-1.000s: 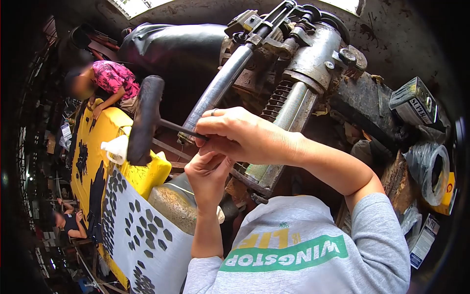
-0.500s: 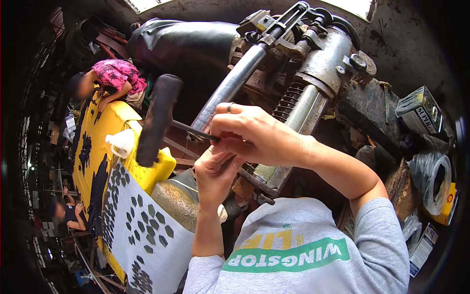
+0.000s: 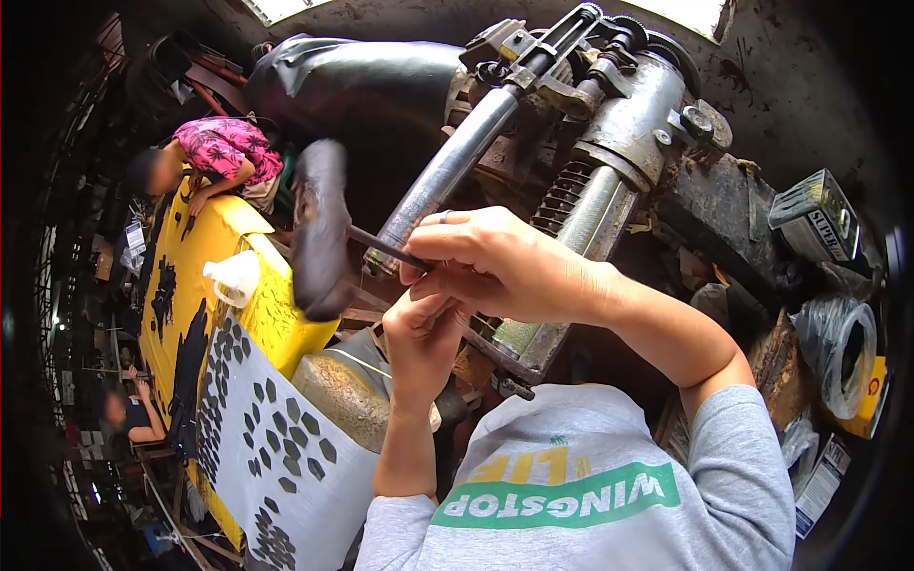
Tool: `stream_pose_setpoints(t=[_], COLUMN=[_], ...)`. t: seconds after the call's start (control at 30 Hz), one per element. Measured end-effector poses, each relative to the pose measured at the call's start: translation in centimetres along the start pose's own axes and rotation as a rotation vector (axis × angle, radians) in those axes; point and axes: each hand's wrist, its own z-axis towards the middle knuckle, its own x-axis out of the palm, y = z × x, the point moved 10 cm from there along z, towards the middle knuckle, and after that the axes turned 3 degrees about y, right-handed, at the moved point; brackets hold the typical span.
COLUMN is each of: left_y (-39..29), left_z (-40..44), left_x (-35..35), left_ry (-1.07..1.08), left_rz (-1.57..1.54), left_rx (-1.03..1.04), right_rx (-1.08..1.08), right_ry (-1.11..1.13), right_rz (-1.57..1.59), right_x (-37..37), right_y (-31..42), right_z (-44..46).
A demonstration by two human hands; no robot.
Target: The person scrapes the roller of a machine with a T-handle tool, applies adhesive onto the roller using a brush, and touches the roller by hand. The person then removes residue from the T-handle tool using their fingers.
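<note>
My right hand (image 3: 509,262) is closed round the end of a thin dark rod (image 3: 386,246). At the rod's other end is a long, dark, rough-surfaced piece (image 3: 322,228), upright and slightly blurred. Just below, my left hand (image 3: 419,338) has its fingers pinched together against the right hand's fingers; what lies between them is too hidden to make out. Behind both hands stands a metal machine with a smooth roller (image 3: 452,167), a spring and a ribbed cylinder (image 3: 543,305).
At the left a yellow surface (image 3: 205,252) bears dark strips and a white jug (image 3: 233,278). Dark cut pieces (image 3: 290,433) lie on a white sheet (image 3: 328,490). One person (image 3: 224,157) leans over the yellow surface; another (image 3: 143,419) is farther off. A tin (image 3: 814,217) stands right.
The view has shifted, moving the machine right in the picture. The dark piece on the rod has swung and tilted differently. Both hands remain together.
</note>
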Motion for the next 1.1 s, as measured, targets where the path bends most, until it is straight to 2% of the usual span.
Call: stream_pose_setpoints(t=[0.03, 0.17, 0.23, 0.27, 0.4, 0.5, 0.63, 0.73, 0.87, 0.93, 1.1], left_y=[0.2, -0.1, -1.1, -1.1, -1.0, -0.3, -0.3, -0.4, -3.2, -2.8, -2.0], left_z=[0.0, -0.1, -0.2, 0.0, -0.1, 0.0, 0.0, 0.1, 0.4, 0.4, 0.4], left_x=[-0.1, -0.5, -0.1, -0.1, -0.1, -0.3, -0.2, -0.3, 0.8, 0.8, 0.0], left_ry=[-0.020, 0.004, 0.026, 0.029, 0.027, 0.033, -0.016, -0.018, 0.083, 0.102, 0.065], left_rz=[-0.073, 0.094, 0.214, 0.199, 0.146, 0.123, 0.084, 0.181, 0.372, 0.343, 0.277], left_rx=[-0.024, 0.096, 0.183, 0.166, 0.094, 0.060, -0.029, 0.095, 0.230, 0.190, 0.123], right_rx=[0.024, 0.098, -0.024, -0.086, -0.104, 0.002, -0.007, 0.029, 0.086, -0.027, 0.107], right_ry=[-0.003, 0.026, -0.049, -0.084, -0.108, -0.053, -0.082, -0.046, 0.006, -0.001, 0.085], right_rz=[-0.012, -0.049, -0.026, -0.013, -0.050, -0.033, -0.049, -0.044, 0.036, 0.034, -0.065], right_x=[-0.2, 0.0, -0.5, -0.7, -0.5, -0.3, -0.3, -0.4, -0.2, 0.1, 0.3], right_y=[0.3, -0.2, 0.0, 0.3, 0.7, 0.2, 0.3, 0.4, 0.4, 0.5, 0.8], right_z=[0.0, 0.0, -0.1, -0.1, -0.4, -0.1, -0.2, 0.0, 0.1, 0.1, 0.4])
